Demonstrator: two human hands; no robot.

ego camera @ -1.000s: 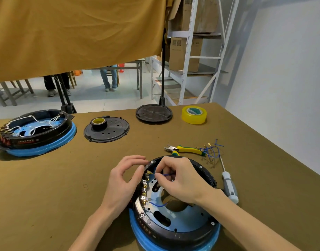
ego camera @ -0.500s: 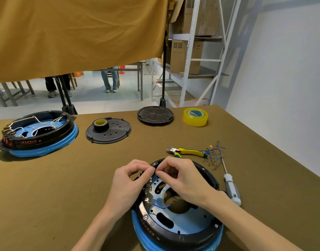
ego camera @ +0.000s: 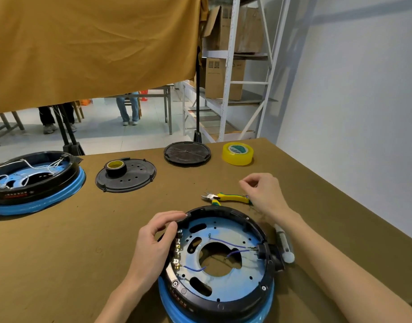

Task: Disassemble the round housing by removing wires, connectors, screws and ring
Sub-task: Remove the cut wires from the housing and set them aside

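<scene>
My left hand (ego camera: pixel 153 248) rests curled on the left rim of the round black housing with its blue metal plate (ego camera: pixel 220 259), near me on the brown table (ego camera: pixel 60 252). My right hand (ego camera: pixel 262 194) hovers beyond it, fingertips pinched together; whether they hold anything I cannot tell. The remaining blue wires (ego camera: pixel 226 242) run left-right across the plate, between my hands, slightly nearer my left.

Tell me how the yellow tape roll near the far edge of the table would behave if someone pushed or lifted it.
The yellow tape roll lies flat on its side, so a push would probably slide it, not roll it. It looks hollow, so likely light. Stood on edge, it would likely roll across the table.
</scene>
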